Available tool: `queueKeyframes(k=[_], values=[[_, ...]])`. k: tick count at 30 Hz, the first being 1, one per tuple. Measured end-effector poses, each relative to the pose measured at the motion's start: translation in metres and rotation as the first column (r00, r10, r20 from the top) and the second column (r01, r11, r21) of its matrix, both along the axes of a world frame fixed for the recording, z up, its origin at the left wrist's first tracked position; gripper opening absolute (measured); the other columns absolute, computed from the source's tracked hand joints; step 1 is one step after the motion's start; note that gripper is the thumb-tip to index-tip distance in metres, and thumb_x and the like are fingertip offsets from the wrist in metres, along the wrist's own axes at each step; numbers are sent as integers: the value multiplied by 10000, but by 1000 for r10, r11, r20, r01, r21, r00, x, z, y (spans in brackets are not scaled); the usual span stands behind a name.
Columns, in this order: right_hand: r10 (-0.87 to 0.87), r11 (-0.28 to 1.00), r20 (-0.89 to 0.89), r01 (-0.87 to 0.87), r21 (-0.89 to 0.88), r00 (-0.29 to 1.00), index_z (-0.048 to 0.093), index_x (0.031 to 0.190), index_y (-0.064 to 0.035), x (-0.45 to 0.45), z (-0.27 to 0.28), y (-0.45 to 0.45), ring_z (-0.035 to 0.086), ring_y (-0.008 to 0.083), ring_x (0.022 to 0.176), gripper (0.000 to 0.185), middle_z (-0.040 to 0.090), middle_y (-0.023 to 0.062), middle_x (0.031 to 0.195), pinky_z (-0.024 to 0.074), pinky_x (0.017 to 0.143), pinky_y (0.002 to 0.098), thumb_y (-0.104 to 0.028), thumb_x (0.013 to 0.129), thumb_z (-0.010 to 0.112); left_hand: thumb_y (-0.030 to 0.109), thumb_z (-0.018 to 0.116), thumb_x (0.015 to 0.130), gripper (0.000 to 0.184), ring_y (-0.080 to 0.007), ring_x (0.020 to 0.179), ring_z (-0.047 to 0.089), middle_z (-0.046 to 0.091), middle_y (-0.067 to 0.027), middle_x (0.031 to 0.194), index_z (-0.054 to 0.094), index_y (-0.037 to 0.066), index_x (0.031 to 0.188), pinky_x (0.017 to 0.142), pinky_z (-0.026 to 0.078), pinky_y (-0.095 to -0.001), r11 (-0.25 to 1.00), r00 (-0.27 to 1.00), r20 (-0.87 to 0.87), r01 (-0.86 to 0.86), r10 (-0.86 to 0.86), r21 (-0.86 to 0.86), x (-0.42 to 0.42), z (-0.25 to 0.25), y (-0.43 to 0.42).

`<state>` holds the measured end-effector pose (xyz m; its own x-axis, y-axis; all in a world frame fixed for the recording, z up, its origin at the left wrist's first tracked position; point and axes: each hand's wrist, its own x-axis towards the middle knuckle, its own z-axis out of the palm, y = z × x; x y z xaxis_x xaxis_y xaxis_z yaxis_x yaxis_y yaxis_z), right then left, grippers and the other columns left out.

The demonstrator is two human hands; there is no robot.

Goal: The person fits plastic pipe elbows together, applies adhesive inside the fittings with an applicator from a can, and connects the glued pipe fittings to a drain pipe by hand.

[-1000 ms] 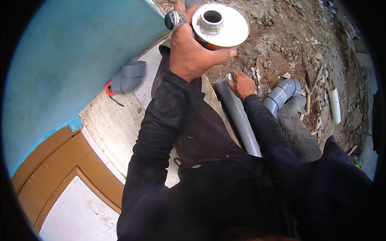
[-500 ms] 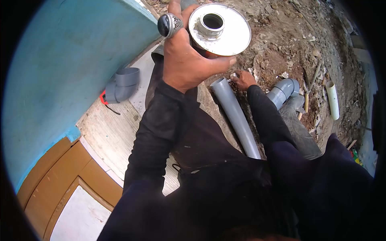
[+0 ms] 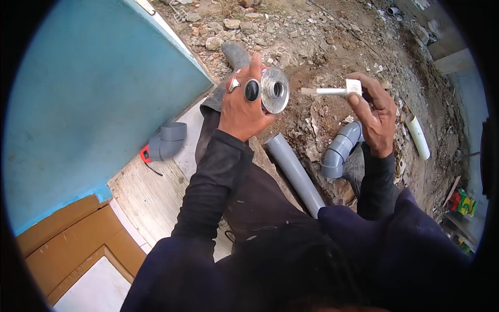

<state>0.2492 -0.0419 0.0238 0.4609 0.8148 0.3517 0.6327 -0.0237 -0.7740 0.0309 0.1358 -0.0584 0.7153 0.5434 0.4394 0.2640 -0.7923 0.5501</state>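
Observation:
My left hand (image 3: 240,112), with large rings on its fingers, is closed round a metal can (image 3: 268,101). The can is tipped so its silvery top and open round neck face right. Level with it, my right hand (image 3: 380,117) pinches a white glue brush (image 3: 332,92) by its square cap between thumb and fingers. Its stem points left toward the can's mouth, with a gap between them. Below the hands a grey PVC pipe (image 3: 296,174) lies on the ground. A grey pipe elbow (image 3: 340,151) sits to its right, below my right hand.
Another grey elbow (image 3: 170,143) rests on the tiled floor (image 3: 143,190) beside a red tape measure (image 3: 145,154). The blue wall (image 3: 104,104) and brown door (image 3: 78,249) bound the left. Rubble-strewn soil (image 3: 322,57) lies ahead; a white pipe (image 3: 417,136) lies right.
My right hand has risen from the soil and now holds the glue brush in front of me. My left hand has moved the can down and farther from the camera, turning its mouth rightward.

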Motion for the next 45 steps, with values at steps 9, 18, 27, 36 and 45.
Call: queueKeyframes(k=[9, 18, 27, 36, 45], values=[[241, 931, 446, -76, -356, 862, 690, 1188, -99, -44, -48, 43, 700, 302, 854, 428, 695, 94, 974, 567, 726, 422, -392, 881, 750, 98, 793, 635, 1186, -393, 1286, 565, 625, -170, 1340, 156, 14, 1631, 1107, 393, -496, 990, 961, -242, 121, -136, -77, 8, -6, -13], [195, 929, 213, -111, -353, 957, 675, 1233, -91, -36, -118, 24, 700, 357, 950, 450, 708, 136, 1044, 554, 806, 449, -405, 912, 709, 141, 829, 630, 1274, -406, 1232, 595, 603, -196, 1337, 72, 53, 1651, 1107, 410, -488, 971, 836, -494, 189, -239, -148, 20, -20, -17], [-16, 986, -717, -107, -126, 697, 688, 1224, -24, 15, -90, -14, 571, 85, 720, 374, 662, 13, 884, 471, 664, 251, -311, 988, 644, 161, 882, 581, 1403, -332, 1269, 596, 575, -166, 1375, -26, 32, 1642, 1149, 406, -396, 882, 952, -27, 270, -304, -387, 28, -18, -15], [-54, 944, -745, -210, -255, 665, 655, 1269, -8, 20, -164, -34, 539, 80, 716, 415, 637, -6, 871, 404, 622, 238, -320, 1002, 598, 172, 888, 594, 1166, -289, 1304, 571, 676, -127, 1264, 281, -53, 1564, 1166, 389, -376, 893, 968, 231, 16, 100, -451, 8, -4, 1], [469, 596, 183, -157, -787, 864, 668, 1256, -167, -84, -264, 9, 708, 358, 1014, 445, 707, 126, 1158, 572, 839, 484, -454, 916, 693, 139, 877, 657, 663, -228, 1000, 713, 736, -146, 1070, 603, -31, 1236, 918, 545, -362, 801, 900, 359, 20, 246, -599, 4, 18, 16]])
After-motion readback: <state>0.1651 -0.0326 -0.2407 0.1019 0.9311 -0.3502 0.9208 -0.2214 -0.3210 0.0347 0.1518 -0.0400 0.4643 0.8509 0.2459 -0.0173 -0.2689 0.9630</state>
